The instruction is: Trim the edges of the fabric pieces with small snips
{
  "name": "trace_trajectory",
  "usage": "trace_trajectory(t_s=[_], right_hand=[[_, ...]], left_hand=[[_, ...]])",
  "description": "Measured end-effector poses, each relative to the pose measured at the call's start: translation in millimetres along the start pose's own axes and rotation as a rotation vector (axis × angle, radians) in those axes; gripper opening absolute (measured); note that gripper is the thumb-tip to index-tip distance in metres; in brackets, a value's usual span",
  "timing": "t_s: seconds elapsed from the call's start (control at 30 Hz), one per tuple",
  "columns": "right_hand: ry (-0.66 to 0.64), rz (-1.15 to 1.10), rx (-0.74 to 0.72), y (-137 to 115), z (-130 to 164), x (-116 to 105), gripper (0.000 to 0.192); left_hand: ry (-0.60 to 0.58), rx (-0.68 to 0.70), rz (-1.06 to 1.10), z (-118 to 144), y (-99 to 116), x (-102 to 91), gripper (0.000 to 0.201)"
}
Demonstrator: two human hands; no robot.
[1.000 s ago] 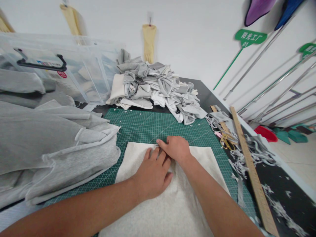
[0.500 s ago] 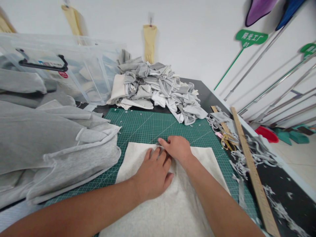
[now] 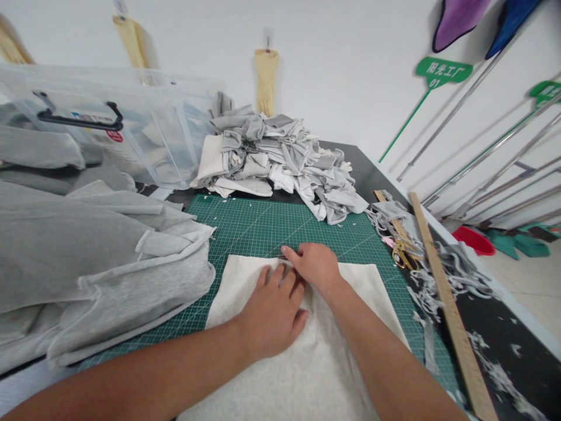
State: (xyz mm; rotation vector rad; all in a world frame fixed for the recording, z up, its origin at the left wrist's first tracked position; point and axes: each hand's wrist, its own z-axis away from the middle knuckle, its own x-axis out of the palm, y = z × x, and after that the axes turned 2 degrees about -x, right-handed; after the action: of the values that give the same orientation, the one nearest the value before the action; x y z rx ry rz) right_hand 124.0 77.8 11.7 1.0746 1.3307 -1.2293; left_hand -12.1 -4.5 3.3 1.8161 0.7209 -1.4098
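Note:
A cream-white piece of cloth lies on the green cutting mat, its far edge roughly straight. My left hand rests flat on the cloth, fingers slightly spread, fingertips just short of that edge. Right beside it, my right hand is closed over the far edge, thumb pointing left. A thin dark tip pokes out under this thumb, against the cloth's edge; the rest of it is hidden in the fingers, so its kind does not show. The cloth is slightly wrinkled near my right wrist.
Stacked grey cloth covers the left side, before a clear plastic box. Behind the mat is a heap of grey and white scraps. On the right lie a wooden ruler, gold-handled scissors and cut strips.
Both hands and the cloth stay in nearly the same place. The whole view has shifted down very slightly.

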Motion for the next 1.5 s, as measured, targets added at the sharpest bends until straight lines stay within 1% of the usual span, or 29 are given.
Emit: trace_trajectory(t_s=[0.27,0.5,1.0,1.37,1.5], right_hand=[[-0.039,-0.004,0.030,-1.2,0.0,-1.5,0.070],[0.001,-0.006,0.009,0.5,-0.8,2.3,0.070],[0.028,-0.034,0.039,-1.0,-2.0,3.2,0.074],[-0.029,-0.049,0.050,-1.7,-1.4,-2.3,0.073],[-0.046,-0.042,0.043,-1.8,-1.2,-3.0,0.073]], left_hand=[[-0.008,0.003,0.001,0.2,0.2,0.6,0.050],[-0.003,0.000,-0.006,0.2,0.4,1.5,0.050],[-0.007,0.002,-0.005,-0.2,-0.5,4.5,0.051],[-0.015,-0.004,-0.003,0.1,0.2,1.6,0.051],[-0.009,-0.030,-0.016,1.2,1.7,1.1,0.050]])
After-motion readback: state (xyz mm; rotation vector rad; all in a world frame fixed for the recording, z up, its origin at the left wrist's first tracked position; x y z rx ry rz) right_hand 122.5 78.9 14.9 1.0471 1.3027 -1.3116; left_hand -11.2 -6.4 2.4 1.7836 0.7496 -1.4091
